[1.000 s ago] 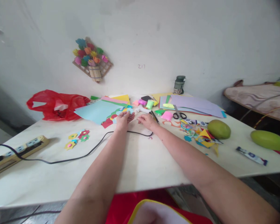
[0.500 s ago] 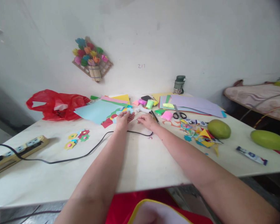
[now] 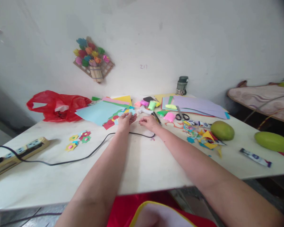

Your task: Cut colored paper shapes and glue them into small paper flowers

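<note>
Near the middle of the table, my left hand [image 3: 126,121] is palm up with its fingers partly spread, beside colourful cut paper shapes [image 3: 114,119]; whether something small lies in it cannot be made out. My right hand [image 3: 148,122] is just to its right, thumb and fingertips pinched together; anything between them is too small to tell. The hands are apart. Behind them lies a white glue gun [image 3: 144,110], its black cable [image 3: 94,155] running left across the table. Packs of coloured clay [image 3: 152,105] sit beyond.
Left: power strip [image 3: 21,154], paper flowers [image 3: 79,140], red plastic bag [image 3: 59,107], blue paper [image 3: 97,112]. Right: scissors [image 3: 182,117], paper scraps [image 3: 207,140], green fruits [image 3: 222,130], a tube [image 3: 255,157] and purple sheets [image 3: 196,105]. A dark green bottle [image 3: 181,85] stands at the back.
The fingers of my right hand have shifted very slightly. My left hand has stayed in about the same place.
</note>
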The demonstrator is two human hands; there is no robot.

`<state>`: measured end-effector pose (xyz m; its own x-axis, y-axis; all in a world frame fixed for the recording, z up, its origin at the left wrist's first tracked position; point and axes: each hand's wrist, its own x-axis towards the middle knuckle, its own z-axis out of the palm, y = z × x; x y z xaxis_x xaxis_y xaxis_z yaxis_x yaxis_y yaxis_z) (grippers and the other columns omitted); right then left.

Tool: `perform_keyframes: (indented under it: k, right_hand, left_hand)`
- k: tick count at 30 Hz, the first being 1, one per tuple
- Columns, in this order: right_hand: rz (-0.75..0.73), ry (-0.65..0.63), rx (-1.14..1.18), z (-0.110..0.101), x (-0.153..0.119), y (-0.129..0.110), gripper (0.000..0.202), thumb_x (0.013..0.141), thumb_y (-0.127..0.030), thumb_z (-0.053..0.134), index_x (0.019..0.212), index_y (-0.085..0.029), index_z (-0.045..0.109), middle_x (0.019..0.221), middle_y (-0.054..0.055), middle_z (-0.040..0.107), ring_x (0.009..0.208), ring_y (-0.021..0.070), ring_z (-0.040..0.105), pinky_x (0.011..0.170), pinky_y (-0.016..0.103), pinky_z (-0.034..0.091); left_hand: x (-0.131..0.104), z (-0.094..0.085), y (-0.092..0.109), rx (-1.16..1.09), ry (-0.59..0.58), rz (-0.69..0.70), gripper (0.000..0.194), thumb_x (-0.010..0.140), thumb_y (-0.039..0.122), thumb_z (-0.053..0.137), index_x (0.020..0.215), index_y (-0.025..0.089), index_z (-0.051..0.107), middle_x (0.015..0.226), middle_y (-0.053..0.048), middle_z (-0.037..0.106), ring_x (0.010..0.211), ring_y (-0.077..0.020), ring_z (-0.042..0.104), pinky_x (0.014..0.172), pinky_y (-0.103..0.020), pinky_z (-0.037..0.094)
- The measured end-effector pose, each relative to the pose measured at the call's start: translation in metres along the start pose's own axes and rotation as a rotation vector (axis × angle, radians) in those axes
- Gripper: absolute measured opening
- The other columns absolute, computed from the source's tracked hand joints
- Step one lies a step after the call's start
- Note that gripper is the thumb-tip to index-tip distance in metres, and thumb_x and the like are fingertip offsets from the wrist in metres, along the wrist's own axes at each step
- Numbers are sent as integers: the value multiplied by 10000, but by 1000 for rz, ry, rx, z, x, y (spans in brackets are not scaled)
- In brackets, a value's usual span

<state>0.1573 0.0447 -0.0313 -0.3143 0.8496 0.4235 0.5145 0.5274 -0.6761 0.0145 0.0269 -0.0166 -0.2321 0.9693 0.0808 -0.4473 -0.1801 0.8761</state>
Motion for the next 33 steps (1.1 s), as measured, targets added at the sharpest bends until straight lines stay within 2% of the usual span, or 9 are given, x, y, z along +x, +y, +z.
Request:
perform_keyframes:
  k: [7, 10, 14, 16, 20, 24, 28, 30, 33]
  right_hand:
    - [-27, 16, -75, -8, -4, -10, 259, 818, -275, 538, 607, -162, 636, 588, 12, 639, 577, 112, 570, 582, 217, 393]
    - [-30, 24, -92, -7, -5, -10, 163, 739, -295, 636, 648, -160, 639, 607, 7, 640, 572, 111, 561, 560, 214, 382]
    - [-26, 42, -92, -5, -5, -8, 87, 657, -218, 705, 699, -163, 651, 697, 16, 671, 634, 122, 587, 599, 218, 400]
    - [-14, 38, -85, -6, -5, -8, 73, 704, -240, 668, 697, -169, 658, 703, 20, 677, 651, 128, 600, 612, 222, 408]
    - [-10, 30, -100, -8, -5, -11, 268, 832, -315, 517, 649, -175, 655, 618, 18, 657, 622, 125, 603, 611, 225, 408]
    - [13, 55, -149, -7, -4, -9, 268, 782, -378, 575, 626, -174, 652, 610, 23, 653, 624, 134, 597, 590, 228, 403]
    - [-6, 56, -124, -5, -4, -5, 80, 682, -258, 682, 713, -184, 674, 741, 23, 692, 690, 144, 613, 636, 236, 425]
    - [-19, 48, -99, -5, -3, -4, 35, 708, -213, 651, 722, -197, 679, 759, 16, 699, 708, 143, 621, 653, 236, 432]
    - [-21, 35, -102, -6, -3, -5, 137, 783, -234, 573, 708, -191, 679, 718, 17, 696, 682, 138, 620, 638, 233, 430]
  left_hand:
    - [0, -1, 1, 10, -16, 4, 243, 643, 244, 692, 730, 161, 480, 617, -30, 647, 661, -174, 663, 726, -332, 509]
    - [0, -1, 0, 6, -20, 8, 249, 643, 251, 694, 732, 159, 481, 618, -33, 646, 672, -178, 664, 730, -332, 509]
    - [0, -1, 0, 10, -11, 9, 242, 651, 248, 687, 722, 161, 473, 629, -40, 653, 675, -181, 666, 724, -329, 509]
    - [0, -1, 0, 12, -12, 6, 235, 655, 246, 684, 720, 162, 474, 626, -37, 653, 674, -181, 666, 722, -328, 511]
    - [-1, -1, 1, 14, -13, 3, 237, 654, 247, 687, 716, 163, 474, 616, -30, 649, 664, -173, 666, 706, -314, 515]
    - [-1, 0, 1, 19, -7, 5, 229, 659, 246, 682, 723, 160, 480, 630, -39, 654, 664, -173, 666, 685, -299, 514]
    - [-1, 0, 1, 15, -6, 3, 229, 659, 236, 679, 724, 164, 472, 617, -38, 650, 657, -172, 665, 689, -302, 512]
    - [0, 0, 1, 14, -9, 3, 225, 661, 236, 676, 724, 166, 471, 611, -32, 647, 659, -172, 665, 700, -311, 512]
    - [0, 0, 0, 19, -8, 5, 235, 656, 252, 683, 727, 166, 477, 618, -33, 648, 685, -179, 667, 720, -326, 512]
